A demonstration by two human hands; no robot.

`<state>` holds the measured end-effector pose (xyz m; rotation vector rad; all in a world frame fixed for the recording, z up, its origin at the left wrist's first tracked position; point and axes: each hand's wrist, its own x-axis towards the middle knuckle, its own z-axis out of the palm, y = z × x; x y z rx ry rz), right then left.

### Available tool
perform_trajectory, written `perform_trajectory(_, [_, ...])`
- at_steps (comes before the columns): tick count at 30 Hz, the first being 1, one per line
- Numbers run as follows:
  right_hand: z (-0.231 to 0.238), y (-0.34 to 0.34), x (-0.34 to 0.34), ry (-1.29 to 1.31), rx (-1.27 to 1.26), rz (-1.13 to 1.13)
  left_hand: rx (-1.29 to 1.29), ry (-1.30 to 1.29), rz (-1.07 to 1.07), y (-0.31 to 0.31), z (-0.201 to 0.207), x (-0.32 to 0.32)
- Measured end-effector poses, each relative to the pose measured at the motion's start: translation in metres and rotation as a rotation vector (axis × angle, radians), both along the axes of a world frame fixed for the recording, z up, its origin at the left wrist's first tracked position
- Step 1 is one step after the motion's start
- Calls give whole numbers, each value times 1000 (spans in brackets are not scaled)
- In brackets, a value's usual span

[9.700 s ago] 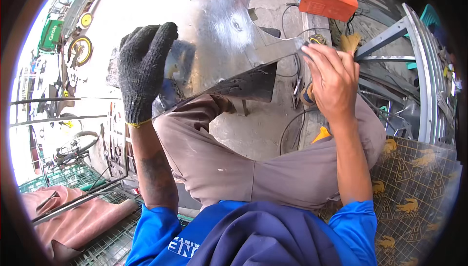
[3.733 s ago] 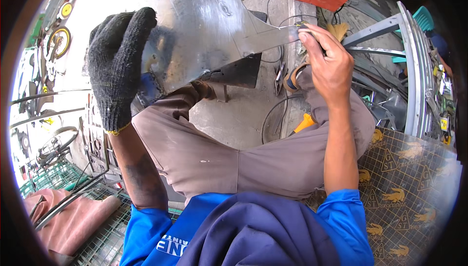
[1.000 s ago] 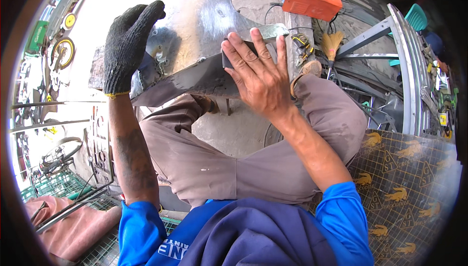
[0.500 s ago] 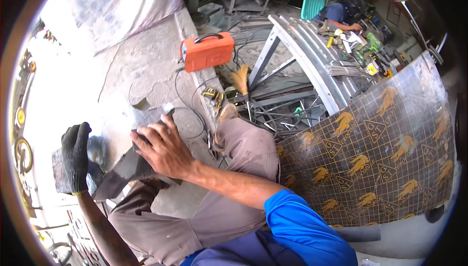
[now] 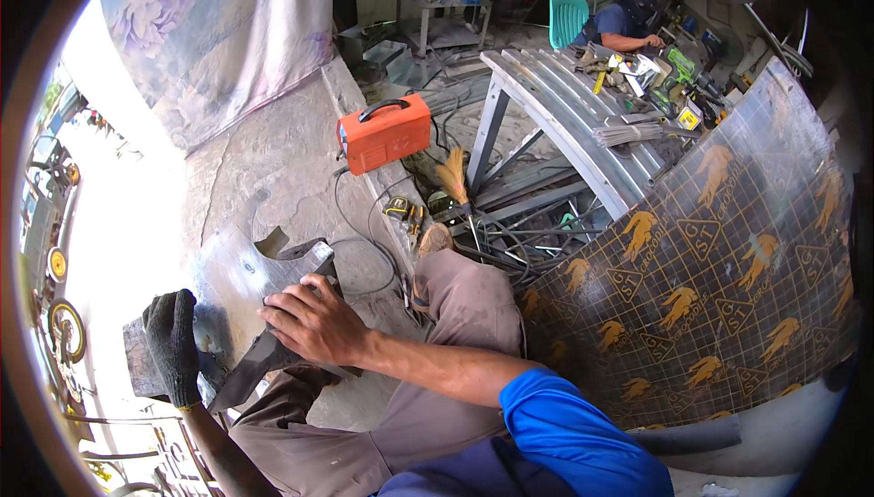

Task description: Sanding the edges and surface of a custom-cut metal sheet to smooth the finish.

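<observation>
A metal plate (image 5: pixel 238 283) with a shiny grey face and dark rough edges rests across my knees at the left. A dark knitted glove covers my left hand (image 5: pixel 173 342), which is curled over the plate's left end, beside a dull block-like part (image 5: pixel 141 356). My bare right hand (image 5: pixel 317 319) lies along the plate's right edge, its fingers bent over the rim and the thumb hidden. A dark notched flap (image 5: pixel 273 242) sticks up at the far edge of the plate.
An orange welding machine (image 5: pixel 384 133) with cables stands ahead. Right of it are a broom (image 5: pixel 452 177) and a metal-framed table (image 5: pixel 564 115) bearing tools and rods. A patterned panel (image 5: pixel 692 288) leans at my right. Behind the table a person (image 5: pixel 619 28) bends over.
My view has shifted, so hands and plate appear lower and slightly to the right. The plate's shiny face shows more clearly. Both hands keep their places on it.
</observation>
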<state>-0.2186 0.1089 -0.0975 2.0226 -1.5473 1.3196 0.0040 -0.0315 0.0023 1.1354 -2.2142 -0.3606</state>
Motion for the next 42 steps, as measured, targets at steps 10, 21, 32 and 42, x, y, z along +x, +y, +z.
perform_trajectory(10, [-6, 6, 8, 61, 16, 24, -121, -76, -36, 10, -7, 8])
perform_trajectory(21, [-2, 6, -10, -16, 51, 67, -61, 0, -7, 16, -4, -3])
perform_trajectory(32, [-10, 15, 2, 1, 69, 56, -55, -30, 89, 23, -6, 11])
perform_trajectory(42, [12, 15, -38, 16, 146, -96, 9, 94, 87, 11, 3, -2])
